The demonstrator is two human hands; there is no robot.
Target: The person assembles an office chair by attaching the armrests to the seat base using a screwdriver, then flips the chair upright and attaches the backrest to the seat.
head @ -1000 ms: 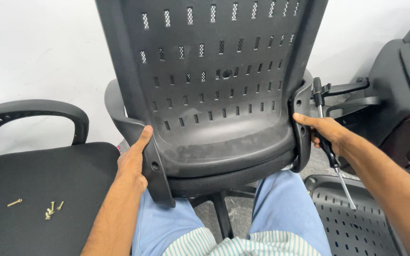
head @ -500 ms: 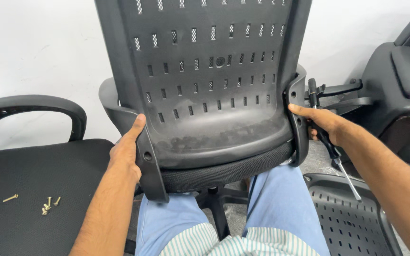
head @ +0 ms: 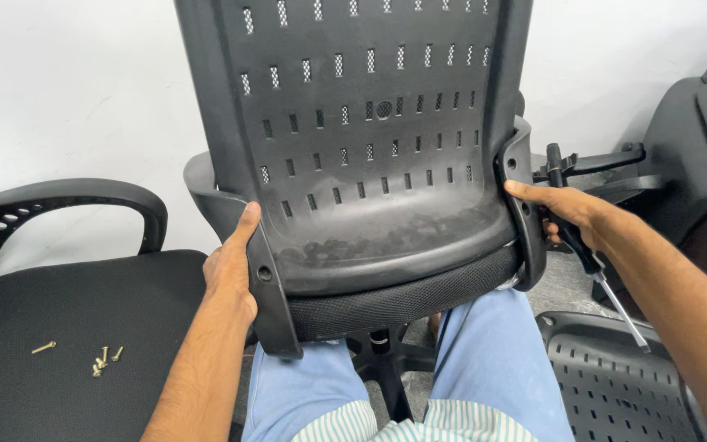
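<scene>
On the far left, loose brass screws [head: 100, 361] lie on the seat of a spare chair [head: 67, 327] — a knock against it could scatter them. The left hand [head: 231, 266] presses flat, fingers spread, on the left edge of the black chair back [head: 370, 147], which stands upright between the person's knees. The right hand [head: 570, 214] steadies the right edge with extended fingers while clutching a screwdriver [head: 587, 250] — its shaft could slip or jab the leg. Room is tight: another chair [head: 697, 164] crowds the right, a perforated panel [head: 615, 385] lies below.
</scene>
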